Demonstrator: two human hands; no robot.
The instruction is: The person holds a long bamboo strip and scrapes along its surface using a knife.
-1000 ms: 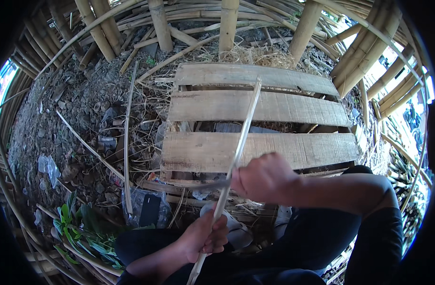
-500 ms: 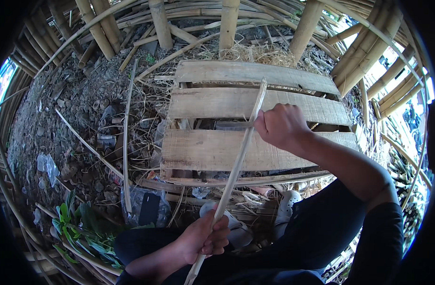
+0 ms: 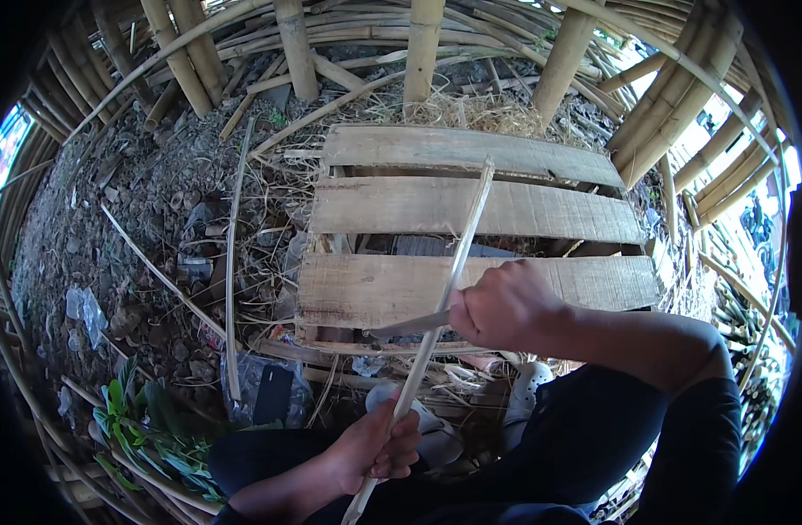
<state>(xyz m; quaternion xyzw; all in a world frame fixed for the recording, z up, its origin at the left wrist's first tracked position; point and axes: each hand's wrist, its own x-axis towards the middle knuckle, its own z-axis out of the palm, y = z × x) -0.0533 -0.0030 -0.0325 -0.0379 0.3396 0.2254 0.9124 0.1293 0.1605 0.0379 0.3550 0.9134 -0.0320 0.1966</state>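
The left hand point(image 3: 379, 448) is gripping a stick point(image 3: 460, 254), the right hand point(image 3: 507, 302) a knife point(image 3: 401, 327) above the pallet's point(image 3: 366, 289) near edge, where overpressing could cause slipping.

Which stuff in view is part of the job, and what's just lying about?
In use:
- pale strip, in the left hand
- knife, in the right hand, blade crossing the strip

Apparently just lying about:
- green leaves
- dark flat rectangular object
- clear plastic scrap
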